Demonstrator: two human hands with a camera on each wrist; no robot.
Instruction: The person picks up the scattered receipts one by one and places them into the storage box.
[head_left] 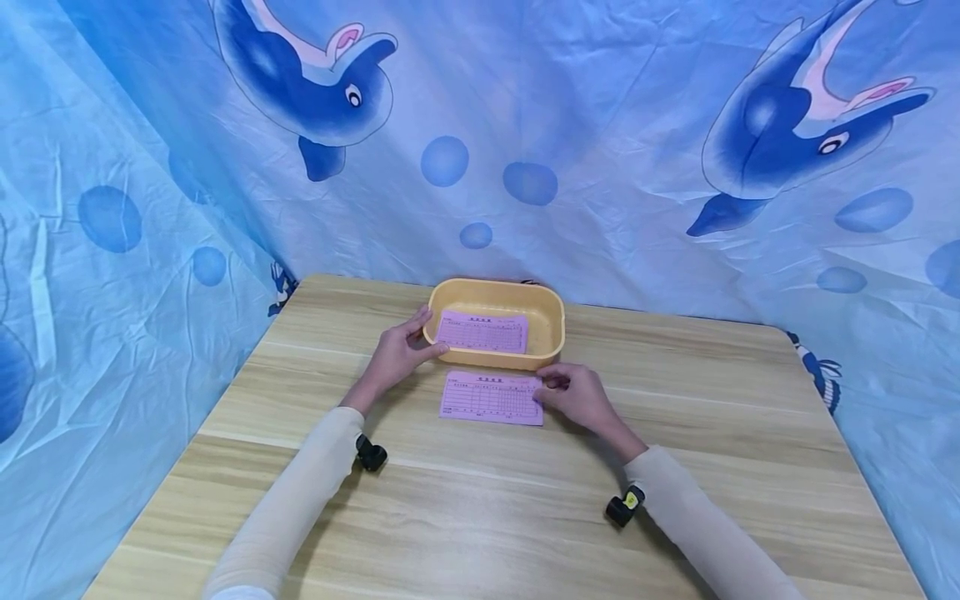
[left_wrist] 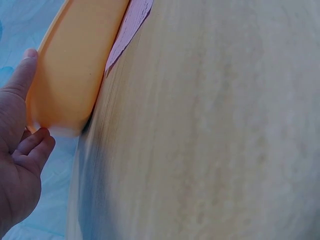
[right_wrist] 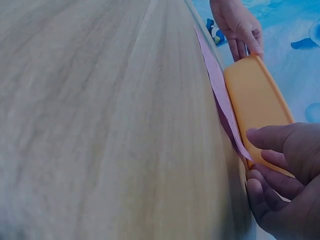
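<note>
A yellow plastic basin [head_left: 553, 325] stands near the back of the table, with a purple printed form [head_left: 487, 333] lying inside it. My left hand [head_left: 396, 354] grips the basin's left end, thumb by the front rim and fingers round the side. In front of the basin lies another purple printed form [head_left: 483, 396], its rows and columns facing up. My right hand [head_left: 581, 396] holds that form's right edge between thumb and curled fingers. From the right wrist view, the form [right_wrist: 220, 90] bends slightly, close to the basin's [right_wrist: 257, 100] outer wall.
Wood-grain table [head_left: 480, 517] runs beneath everything. Behind and to the left hangs a blue curtain [head_left: 600, 242] printed with dolphins and bubbles, close to the basin's far side. Each sleeve carries a small black wrist camera [head_left: 371, 454].
</note>
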